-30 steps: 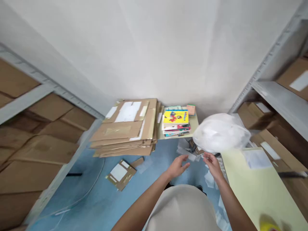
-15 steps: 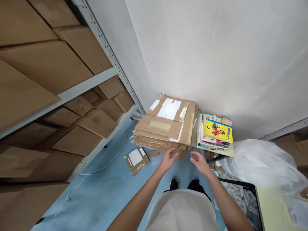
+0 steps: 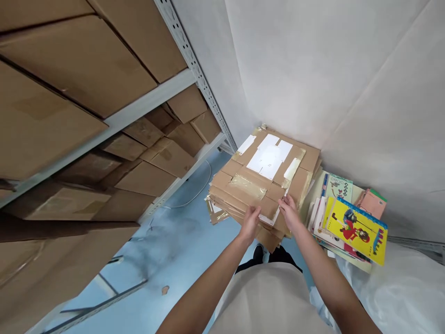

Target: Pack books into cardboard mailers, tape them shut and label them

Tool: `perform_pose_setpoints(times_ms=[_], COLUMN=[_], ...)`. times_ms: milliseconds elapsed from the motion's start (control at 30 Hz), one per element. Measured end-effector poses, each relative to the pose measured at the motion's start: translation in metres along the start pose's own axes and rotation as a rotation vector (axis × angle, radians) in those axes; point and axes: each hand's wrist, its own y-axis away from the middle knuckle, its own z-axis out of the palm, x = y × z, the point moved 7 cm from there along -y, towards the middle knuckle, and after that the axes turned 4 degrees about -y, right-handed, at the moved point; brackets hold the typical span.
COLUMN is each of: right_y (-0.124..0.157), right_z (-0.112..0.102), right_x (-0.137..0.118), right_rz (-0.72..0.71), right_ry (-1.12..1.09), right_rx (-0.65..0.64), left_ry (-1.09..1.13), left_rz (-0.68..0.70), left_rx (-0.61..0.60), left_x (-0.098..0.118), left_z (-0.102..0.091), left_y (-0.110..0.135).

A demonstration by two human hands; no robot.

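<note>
A pile of flattened cardboard boxes stands against the wall. Its top flattened box carries white paper labels and strips of clear tape. My left hand is closed at the near edge of that top piece, thumb above and the other fingers curled below, partly out of sight. At the near right corner of the same piece, my right hand pinches the cardboard. Both hands are a short way apart, with the near edge between them.
Right of the pile, several books lie stacked, a yellow picture book on top. A white plastic bag bulges at the lower right. On the left, a metal shelf holds cardboard boxes. Another taped cardboard piece lies on the floor.
My hands have moved from just in front of the pile onto the near edge of the top flattened box and closed on it. The view has shifted closer to the pile.
</note>
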Motion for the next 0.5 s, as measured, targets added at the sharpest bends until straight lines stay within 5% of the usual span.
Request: perform_pose_setpoints(times_ms=[267, 400, 500], right_y=[-0.034, -0.017, 0.017], right_z=[0.021, 0.033, 0.033], right_x=[-0.007, -0.023, -0.03], right_rz=[0.133, 0.122, 0.125], right_ry=[0.09, 0.027, -0.091], right_rx=[-0.086, -0.091, -0.132], left_ry=[0.187, 0.239, 0.32], left_rz=[-0.164, -0.168, -0.095], left_rx=[0.08, 0.086, 0.192], left_x=[0.011, 0.015, 0.023], left_z=[-0.011, -0.027, -0.058], left_y=[-0.001, -0.003, -0.008])
